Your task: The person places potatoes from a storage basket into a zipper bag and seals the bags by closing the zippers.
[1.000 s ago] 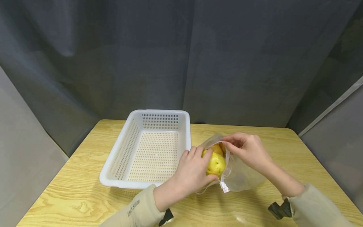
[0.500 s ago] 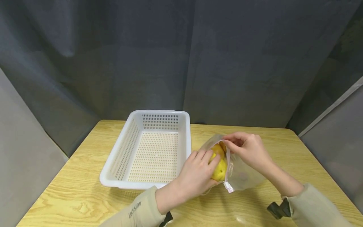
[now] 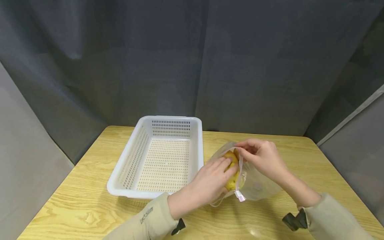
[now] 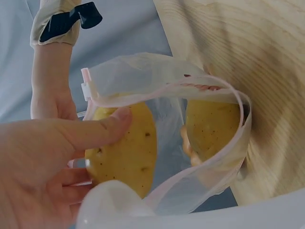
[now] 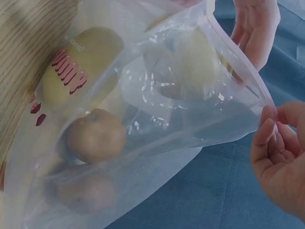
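In the head view my left hand holds a yellow potato in the mouth of a frosted slider zip bag; the left wrist view has the thumb across its upper side. My right hand pinches the far edge of the bag's mouth between thumb and fingers, keeping it spread. A second potato lies inside the bag. Through the cloudy film in the right wrist view, two round orange-brown pieces show low in the bag, their kind unclear. A white slider hangs at the mouth's near end.
To the left of the bag stands a white perforated plastic basket with nothing inside, its right wall close to my left hand. Both rest on a wood-grain table. A dark curtain hangs behind the table's back edge.
My left hand has moved right with the potato, deeper into the bag's mouth, and more of the potato is covered. The right hand keeps its pinch in almost the same place.
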The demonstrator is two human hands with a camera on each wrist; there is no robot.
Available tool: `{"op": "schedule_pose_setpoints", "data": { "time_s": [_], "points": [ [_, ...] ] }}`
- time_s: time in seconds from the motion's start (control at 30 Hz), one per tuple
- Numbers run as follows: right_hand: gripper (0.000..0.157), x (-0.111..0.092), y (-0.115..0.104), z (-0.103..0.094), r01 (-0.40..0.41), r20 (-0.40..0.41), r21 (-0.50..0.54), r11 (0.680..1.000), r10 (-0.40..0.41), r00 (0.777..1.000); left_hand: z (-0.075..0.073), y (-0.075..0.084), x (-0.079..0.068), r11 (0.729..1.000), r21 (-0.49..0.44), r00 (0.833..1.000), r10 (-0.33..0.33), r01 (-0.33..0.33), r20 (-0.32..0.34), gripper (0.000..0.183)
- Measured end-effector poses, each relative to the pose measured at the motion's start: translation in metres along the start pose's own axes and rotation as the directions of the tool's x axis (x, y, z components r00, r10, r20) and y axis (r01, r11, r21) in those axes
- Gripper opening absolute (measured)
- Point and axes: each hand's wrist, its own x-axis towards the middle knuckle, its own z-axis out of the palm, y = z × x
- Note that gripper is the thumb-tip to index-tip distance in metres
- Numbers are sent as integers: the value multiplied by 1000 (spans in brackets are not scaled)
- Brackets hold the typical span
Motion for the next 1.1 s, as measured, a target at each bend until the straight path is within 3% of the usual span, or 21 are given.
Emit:
{"op": "schedule_pose_setpoints", "data": {
  "time_s": [0.2,0.5,0.7,0.9,1.1],
  "points": [
    [15,0,-3,-1,28,4,-3,1000,-28,1000,4,-1,5,997,46,997,68,-69,19,52],
    [12,-2,-5,-4,59,-21,-27,998,-60,998,11,4,14,984,140,988,91,-108,124,44],
    [11,-2,-5,-6,64,-26,-17,998,-65,998,13,5,19,983,149,978,79,-109,192,42],
    [10,-3,-3,-7,72,-39,11,997,-71,997,13,4,21,975,201,987,62,-91,146,34],
    [11,-4,0,-9,70,-61,-1,998,-70,996,3,5,16,994,60,987,79,-88,141,19]
  ]
}}
